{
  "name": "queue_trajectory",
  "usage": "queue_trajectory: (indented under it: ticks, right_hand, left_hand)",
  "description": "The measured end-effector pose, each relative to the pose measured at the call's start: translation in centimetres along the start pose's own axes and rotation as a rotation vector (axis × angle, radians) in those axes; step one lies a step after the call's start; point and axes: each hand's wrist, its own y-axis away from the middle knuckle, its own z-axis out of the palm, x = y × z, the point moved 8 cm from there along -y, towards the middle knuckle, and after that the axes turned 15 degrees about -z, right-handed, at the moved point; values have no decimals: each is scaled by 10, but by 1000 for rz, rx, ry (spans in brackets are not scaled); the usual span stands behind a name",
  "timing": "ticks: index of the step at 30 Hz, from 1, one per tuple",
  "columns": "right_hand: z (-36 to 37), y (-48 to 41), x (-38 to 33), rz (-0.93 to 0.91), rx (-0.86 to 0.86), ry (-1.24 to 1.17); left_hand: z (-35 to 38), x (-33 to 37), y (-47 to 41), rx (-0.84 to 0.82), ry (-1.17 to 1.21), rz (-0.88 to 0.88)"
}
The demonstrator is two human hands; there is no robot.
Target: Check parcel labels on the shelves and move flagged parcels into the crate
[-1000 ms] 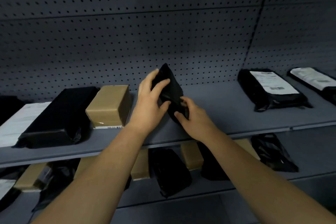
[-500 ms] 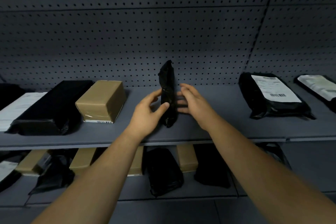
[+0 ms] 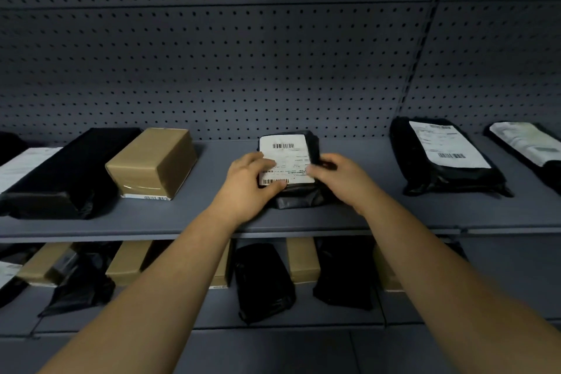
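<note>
Item: black parcel (image 3: 300, 197), label (image 3: 288, 155) up, flat on upper shelf (image 3: 212, 215). My left grip (image 3: 247, 179) and right grip (image 3: 340, 179) clasp its sides. Risk: my left fingers (image 3: 264, 162) cover label text, so I could misread the flag.

Dim, bluish light here, and a dark grey pegboard back panel (image 3: 212, 55) fills the whole upper view, rows of small holes running across, split by a vertical upright (image 3: 425, 39) on the right. Below it a grey upper shelf (image 3: 212, 209) juts forward, with a lower shelf (image 3: 212, 310) in deeper shadow underneath.
</note>
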Motion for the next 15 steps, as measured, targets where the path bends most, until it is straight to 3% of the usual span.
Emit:
queue_trajectory:
  ticks: [2,5,10,15]
  right_hand:
    - [-1,3,4,-34,-52,136]
    - [-8,7,-6,-80,-26,94]
    - [-2,9,-5,-28,-207,174]
    - [9,9,-5,-9,-229,120]
  left_hand:
    - [-1,-6,2,37,-16,-74]
    - [-7,-14,2,76,-19,-140]
    - [-6,-17,0,-93,138,-224]
    - [-2,-16,-1,-121,212,-227]
